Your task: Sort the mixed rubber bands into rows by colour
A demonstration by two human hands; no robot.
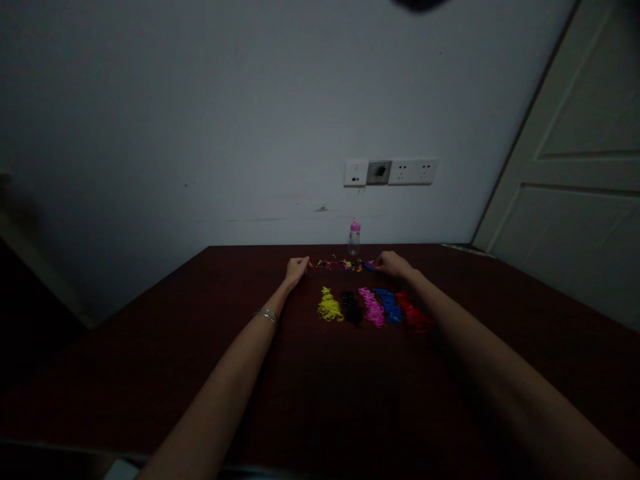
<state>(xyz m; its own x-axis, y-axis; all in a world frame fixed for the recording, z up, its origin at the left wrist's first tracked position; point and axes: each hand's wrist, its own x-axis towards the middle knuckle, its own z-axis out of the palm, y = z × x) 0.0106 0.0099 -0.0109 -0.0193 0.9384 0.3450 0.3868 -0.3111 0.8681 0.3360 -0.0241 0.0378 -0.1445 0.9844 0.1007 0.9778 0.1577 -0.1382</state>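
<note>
Small mixed-colour bands (350, 265) lie in a loose row far back on the dark table. At the row's left end is my left hand (297, 269), fingers closed; anything between them is too small to name. My right hand (391, 263) pinches down at the right end, beside blue and purple bands, its fingertips' contents hidden. Nearer to me are separate piles: yellow (329, 307), black (352, 308), pink (373, 308), blue (389, 306) and red (413, 313), the last close to my right forearm.
A clear bottle with a pink cap (355, 239) stands behind the mixed bands. Sockets (391, 173) sit on the wall behind the brown table (200, 320). A white panelled door (575, 180) is at the right.
</note>
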